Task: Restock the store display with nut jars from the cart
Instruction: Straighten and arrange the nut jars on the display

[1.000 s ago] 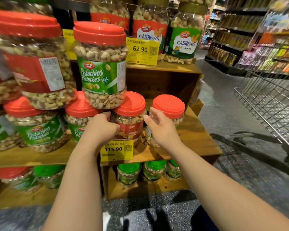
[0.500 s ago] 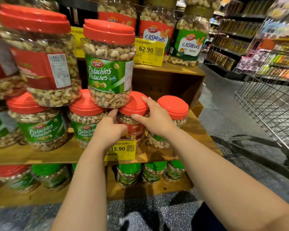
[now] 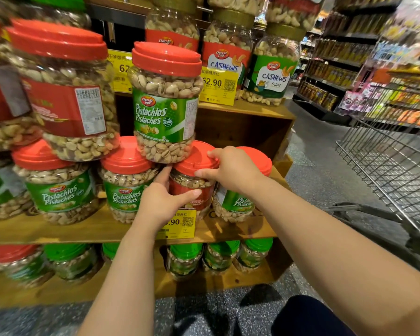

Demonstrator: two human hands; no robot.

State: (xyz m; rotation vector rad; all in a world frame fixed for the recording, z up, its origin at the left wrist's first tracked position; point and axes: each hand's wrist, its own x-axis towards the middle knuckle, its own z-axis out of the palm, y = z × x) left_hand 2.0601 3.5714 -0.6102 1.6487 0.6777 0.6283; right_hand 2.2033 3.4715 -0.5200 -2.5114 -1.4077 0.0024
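1. Right now the left hand point(image 3: 159, 202) wraps the near side of a red-labelled jar point(image 3: 192, 190) on the middle shelf point(image 3: 58, 231), fingers reaching up its left flank and thumb curled across its front.
2. Opposite it, the right hand point(image 3: 230, 169) clamps the same jar at its red lid point(image 3: 194, 158), fingertips hooked over the lid's top and thumb pressing the lid's rim from the front.
3. That jar stands on the middle shelf, and the bottom of an upper pistachio jar point(image 3: 166, 103) rests partly on its lid.
4. Just to its right, touching or nearly so, sits a green-labelled pistachio jar point(image 3: 235, 204), mostly hidden behind the right wrist.
5. To its left stand two more pistachio jars with red lids point(image 3: 125, 187) point(image 3: 56, 187); the stacked pistachio jar also leans on the nearer one.
6. A yellow price tag point(image 3: 183, 224) hangs on the shelf edge below the gripped jar, partly covered by the left wrist.
7. Higher up, cashew jars point(image 3: 272, 71) stand on the top shelf behind another yellow tag point(image 3: 217, 86).
8. Green-lidded jars point(image 3: 218, 258) fill the shelf beneath.
9. Off to the right, the wire cart point(image 3: 393, 166) stands on the speckled floor point(image 3: 320, 170); no jars show in the visible part of its basket.
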